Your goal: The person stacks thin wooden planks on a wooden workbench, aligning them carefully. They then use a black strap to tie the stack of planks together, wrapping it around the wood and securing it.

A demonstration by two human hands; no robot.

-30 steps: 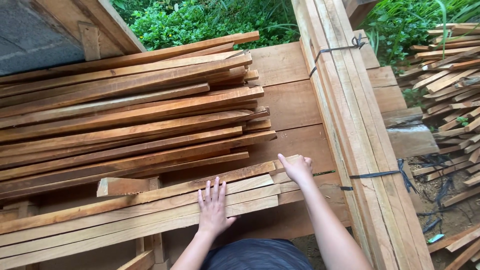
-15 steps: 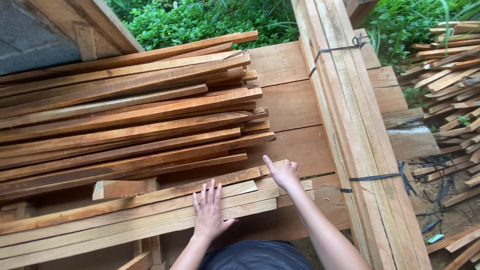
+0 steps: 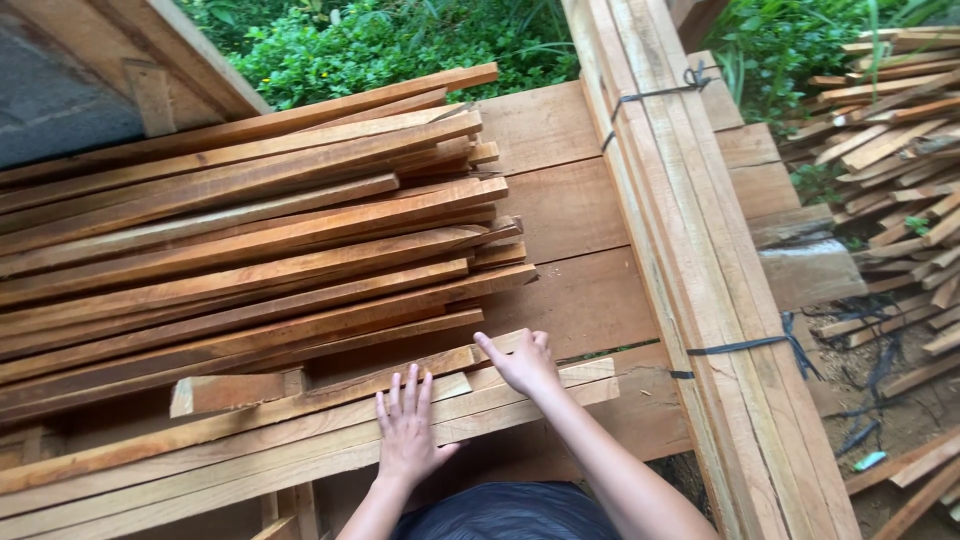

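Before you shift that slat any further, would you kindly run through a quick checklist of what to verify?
1. Left hand flat on the pale slats: ok.
2. Right hand at the top slat's end: ok.
3. Firm grip on that slat: cannot tell.
4. Big slat stack lying tidy: not ok, ends uneven.
5. Tied bundle on the right strapped: ok.

Rough-sawn matt reddish wooden slats, paler smooth wood bundle, dark plastic strapping
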